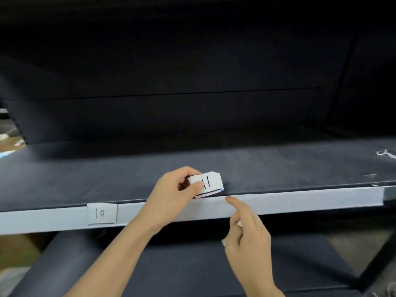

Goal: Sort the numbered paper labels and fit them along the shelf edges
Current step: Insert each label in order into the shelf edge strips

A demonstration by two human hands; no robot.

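**Left hand holding label 11 at the shelf edge, right index touching the edge**

Head view. The dark shelf (278, 168) is running across the frame. A small white scrap (385, 153) is lying on its top at the far right. The shelf's white edge strip (310, 200) is facing the camera. Label 10 (102, 213) is sitting flat on that strip at the left, folded over the top lip, well apart from both hands. A lower shelf (192, 264) is showing dark beneath.

Label 11 (209, 184) is in the air just above the strip, its lower edge almost at the lip, tilted slightly, with the number facing the camera. The left hand (171, 196) is pinching its left end: the thumb (196, 186) is pressing on the front and the curled fingers are sitting behind. The left forearm is coming up from the lower left, with the wrist crossing over the strip.

The right hand (248, 234) is just right of label 11. Its index finger (231, 200) is stretched out, with the tip touching the top of the strip. The other fingers are curling in around some white paper (224, 241). The paper is mostly hidden, so it is impossible to tell what is on it. The right forearm is rising from the bottom edge.
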